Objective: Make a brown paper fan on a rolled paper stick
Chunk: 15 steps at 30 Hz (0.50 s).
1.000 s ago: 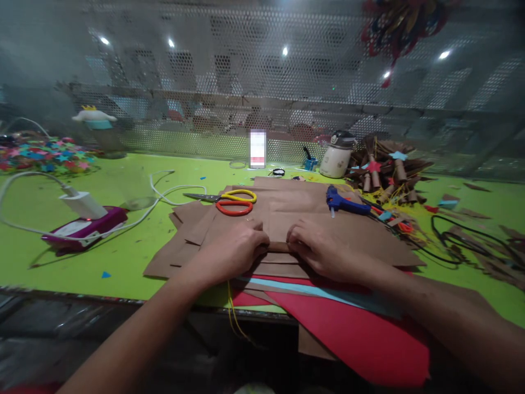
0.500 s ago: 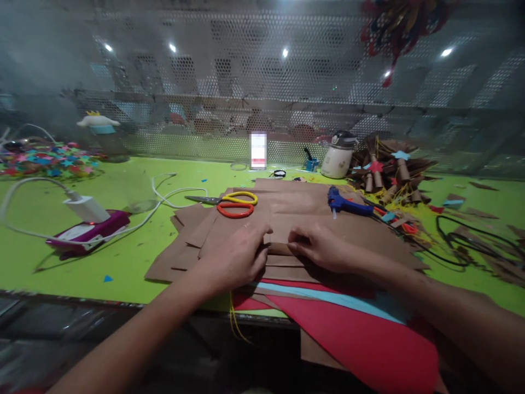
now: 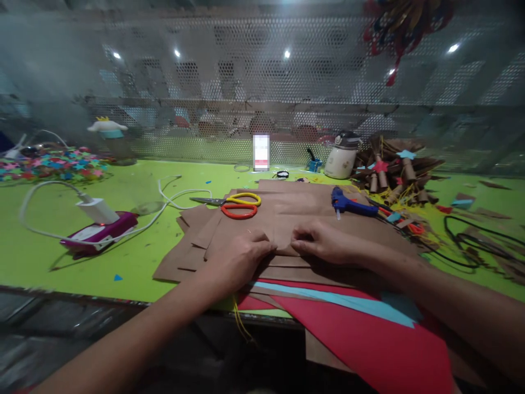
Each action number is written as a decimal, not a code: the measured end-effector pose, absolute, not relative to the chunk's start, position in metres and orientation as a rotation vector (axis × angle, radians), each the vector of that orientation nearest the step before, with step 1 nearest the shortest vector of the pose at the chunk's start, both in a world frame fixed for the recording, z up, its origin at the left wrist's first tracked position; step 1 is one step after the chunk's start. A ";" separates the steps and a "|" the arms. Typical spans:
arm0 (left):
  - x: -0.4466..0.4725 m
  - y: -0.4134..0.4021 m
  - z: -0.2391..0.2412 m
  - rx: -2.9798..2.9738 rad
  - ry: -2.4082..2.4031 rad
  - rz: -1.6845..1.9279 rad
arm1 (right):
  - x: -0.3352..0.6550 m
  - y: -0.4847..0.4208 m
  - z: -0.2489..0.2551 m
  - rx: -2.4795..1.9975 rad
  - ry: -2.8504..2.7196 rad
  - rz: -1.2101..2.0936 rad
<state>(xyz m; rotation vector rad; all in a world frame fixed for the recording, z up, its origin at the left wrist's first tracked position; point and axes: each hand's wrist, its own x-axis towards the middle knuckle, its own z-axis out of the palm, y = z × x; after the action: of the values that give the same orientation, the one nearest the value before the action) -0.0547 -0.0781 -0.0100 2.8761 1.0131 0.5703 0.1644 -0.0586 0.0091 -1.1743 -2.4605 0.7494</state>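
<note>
My left hand (image 3: 240, 253) and my right hand (image 3: 319, 241) rest a short way apart at the near edge of the top brown paper sheet (image 3: 289, 202), which lies on a stack of brown sheets. Both hands have their thumbs and fingertips pinched together at that edge. How much of it is curled between them is hard to see. Scissors (image 3: 240, 210) with one yellow and one red handle loop lie beyond my left hand. On the stack beyond my right hand is a blue glue gun (image 3: 355, 206).
Red paper (image 3: 369, 339) and light-blue paper (image 3: 336, 297) stick out over the front table edge. At left sits a purple power strip (image 3: 98, 235) with a white charger (image 3: 97, 210). Rolled brown paper pieces (image 3: 406, 169), a bottle (image 3: 339, 161) and black cable (image 3: 455, 241) occupy the right side.
My left fingers have straightened and slid right along the paper edge. The small roll visible between my hands before now looks flatter. The whole view has shifted slightly.
</note>
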 end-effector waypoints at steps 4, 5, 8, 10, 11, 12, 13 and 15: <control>-0.056 -0.076 -0.014 2.842 0.978 0.669 | 0.166 -0.057 0.006 -1.147 -2.462 0.782; -0.056 -0.076 -0.015 2.834 0.960 0.673 | 0.167 -0.057 0.006 -1.144 -2.467 0.790; -0.057 -0.072 -0.019 2.825 0.921 0.653 | 0.168 -0.056 0.005 -1.133 -2.496 0.793; -0.059 -0.069 -0.021 2.840 0.903 0.633 | 0.168 -0.055 0.006 -1.119 -2.515 0.779; -0.059 -0.069 -0.021 2.850 0.897 0.631 | 0.168 -0.054 0.006 -1.115 -2.523 0.770; -0.060 -0.068 -0.022 2.861 0.892 0.626 | 0.168 -0.054 0.006 -1.113 -2.529 0.762; -0.060 -0.068 -0.022 2.872 0.888 0.619 | 0.168 -0.054 0.006 -1.112 -2.534 0.754; -0.060 -0.068 -0.020 2.890 0.881 0.598 | 0.169 -0.053 0.004 -1.108 -2.538 0.723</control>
<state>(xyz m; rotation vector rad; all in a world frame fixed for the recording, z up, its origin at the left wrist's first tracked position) -0.0596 -0.0679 -0.0203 2.8903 0.8805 0.5984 0.1686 -0.0534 0.0039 -1.1082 -2.5385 0.7226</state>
